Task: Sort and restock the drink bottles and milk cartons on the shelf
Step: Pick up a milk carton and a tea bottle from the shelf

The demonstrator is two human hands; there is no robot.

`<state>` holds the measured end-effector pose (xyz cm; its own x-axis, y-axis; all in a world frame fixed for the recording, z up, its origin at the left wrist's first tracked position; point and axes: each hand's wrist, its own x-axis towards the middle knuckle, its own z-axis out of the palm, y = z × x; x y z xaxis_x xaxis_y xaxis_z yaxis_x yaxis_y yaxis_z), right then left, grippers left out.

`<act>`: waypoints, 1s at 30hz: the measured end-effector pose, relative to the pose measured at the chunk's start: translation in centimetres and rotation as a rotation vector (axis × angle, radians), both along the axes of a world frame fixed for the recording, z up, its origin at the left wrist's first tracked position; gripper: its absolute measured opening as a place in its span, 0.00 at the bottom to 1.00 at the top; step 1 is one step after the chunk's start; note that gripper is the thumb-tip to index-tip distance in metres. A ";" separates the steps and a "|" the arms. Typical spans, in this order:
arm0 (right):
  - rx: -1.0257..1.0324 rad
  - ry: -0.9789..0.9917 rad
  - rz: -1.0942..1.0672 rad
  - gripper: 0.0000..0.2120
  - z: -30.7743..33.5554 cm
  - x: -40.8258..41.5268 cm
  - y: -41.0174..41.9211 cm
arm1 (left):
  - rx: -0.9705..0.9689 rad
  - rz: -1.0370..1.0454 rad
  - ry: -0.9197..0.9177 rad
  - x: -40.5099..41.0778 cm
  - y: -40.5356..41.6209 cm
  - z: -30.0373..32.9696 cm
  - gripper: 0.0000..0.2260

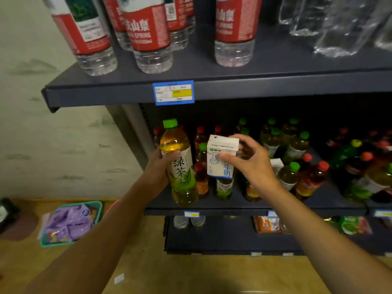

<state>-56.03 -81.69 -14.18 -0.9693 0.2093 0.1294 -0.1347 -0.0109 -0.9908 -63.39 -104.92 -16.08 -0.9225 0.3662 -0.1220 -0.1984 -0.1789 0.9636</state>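
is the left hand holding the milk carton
No, the left hand grips a green tea bottle, while the right hand pinches the milk carton.

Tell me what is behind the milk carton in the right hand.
Behind the milk carton, red-capped and green-capped bottles stand on the shelf. The carton and right hand cover what is directly behind.

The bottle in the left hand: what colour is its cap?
Bright green. The cap of the green tea bottle shows clearly in the head view.
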 end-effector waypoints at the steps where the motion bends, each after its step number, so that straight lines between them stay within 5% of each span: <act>1: -0.022 0.020 -0.009 0.20 0.3 0.6 1.3 | -0.008 0.001 0.004 0.4 1.2 0.6 0.19; 11: -0.290 -0.025 -0.201 0.19 -0.3 7.6 15.2 | -0.094 -0.096 -0.082 5.1 15.4 3.6 0.22; 15: -0.301 -0.045 -0.252 0.10 -0.3 11.1 21.5 | -0.119 -0.132 -0.101 8.5 22.7 3.8 0.25; 30: -0.306 -0.083 -0.561 0.09 -1.6 23.7 43.5 | -0.162 -0.470 -0.096 17.0 48.4 0.5 0.28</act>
